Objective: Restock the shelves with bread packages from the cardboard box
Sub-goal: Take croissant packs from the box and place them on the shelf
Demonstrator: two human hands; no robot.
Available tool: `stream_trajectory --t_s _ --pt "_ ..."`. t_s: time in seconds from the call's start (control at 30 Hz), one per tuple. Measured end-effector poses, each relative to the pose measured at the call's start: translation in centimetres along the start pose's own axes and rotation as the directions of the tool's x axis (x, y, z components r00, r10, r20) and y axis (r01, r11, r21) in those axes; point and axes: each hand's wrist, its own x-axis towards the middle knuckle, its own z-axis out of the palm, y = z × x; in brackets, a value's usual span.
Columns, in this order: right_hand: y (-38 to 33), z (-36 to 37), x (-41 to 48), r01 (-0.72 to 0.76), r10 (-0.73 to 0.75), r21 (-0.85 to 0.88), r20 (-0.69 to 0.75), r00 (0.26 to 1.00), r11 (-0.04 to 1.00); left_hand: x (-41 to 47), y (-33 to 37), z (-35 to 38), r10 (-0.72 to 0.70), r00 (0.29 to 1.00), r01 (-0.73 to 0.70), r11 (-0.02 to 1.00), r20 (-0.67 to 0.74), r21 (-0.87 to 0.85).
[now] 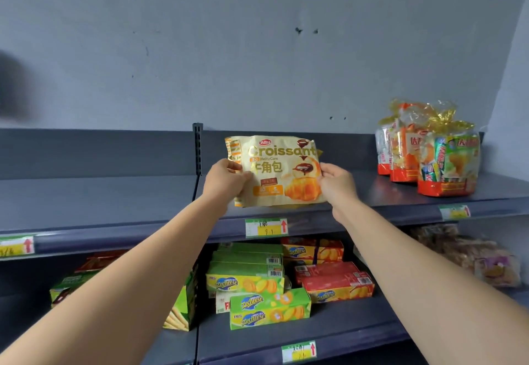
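A cream and orange croissant package (279, 171) stands upright at the front of the top shelf (372, 207), its lower edge on or just above the shelf board. My left hand (226, 180) pinches its left edge, thumb on the front. On the other side my right hand (336, 182) grips the right edge. The cardboard box is out of view.
Three bagged bread packs (429, 152) stand at the right end of the top shelf. The shelf below holds green, yellow and red biscuit boxes (269, 284) and clear bags of pastry (469, 253) at the right. A slotted upright post (197, 149) divides the shelf bays.
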Motion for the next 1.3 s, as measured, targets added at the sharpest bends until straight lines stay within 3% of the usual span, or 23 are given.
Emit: stream_trajectory --t_s 0.43,0.6,1.07,1.3 --pt "2.4 4.5 8.6 -0.09 0.096 -0.058 0.097 0.991 0.994 10.8 -2.8 3.1 -0.098 0.989 0.098 0.995 0.107 0.004" --pt "2.5 5.2 10.9 -0.097 0.105 -0.069 0.125 0.987 0.993 12.7 -3.4 3.9 -0.115 0.99 0.115 0.993 0.08 -0.002" --pt "3.3 5.6 13.3 -0.082 0.092 -0.055 0.22 0.971 0.995 13.5 -3.8 5.2 -0.114 0.993 0.112 0.991 0.023 0.067" --pt "3.7 5.6 13.1 -0.057 0.072 -0.062 0.291 0.954 0.996 12.8 -4.0 5.2 -0.123 0.99 0.115 0.987 0.066 0.111"
